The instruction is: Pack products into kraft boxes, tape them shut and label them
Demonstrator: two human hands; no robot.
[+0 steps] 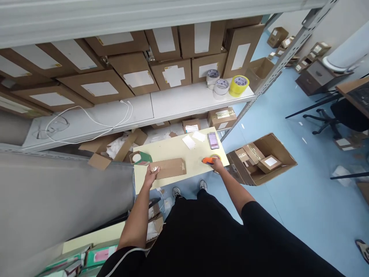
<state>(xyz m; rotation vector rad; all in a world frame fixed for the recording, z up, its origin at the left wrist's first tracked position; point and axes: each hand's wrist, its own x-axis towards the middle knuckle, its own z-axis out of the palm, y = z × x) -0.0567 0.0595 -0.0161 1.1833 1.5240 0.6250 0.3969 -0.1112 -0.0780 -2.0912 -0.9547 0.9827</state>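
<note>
My left hand (150,177) grips the left end of a flat brown cardboard box (170,168) lying on a pale yellow tabletop (198,168). A small shiny patch shows by the thumb; I cannot make out what it is. In my right hand (218,165), closed near the table's right front edge, is an orange box cutter (208,160) pointing left. A roll of yellow tape (216,156) lies partly hidden behind that hand. Farther back are two white cards (188,142) and a blurred phone (213,140). Left of them stands an opened green box (145,158) with a white round thing inside.
A shelf (184,96) behind the table bears stacked cartons (171,75), a white cable (83,109) and several tape rolls (239,85). An open carton (284,169) of smaller boxes stands on the floor at right. Another open carton (115,148) sits at left.
</note>
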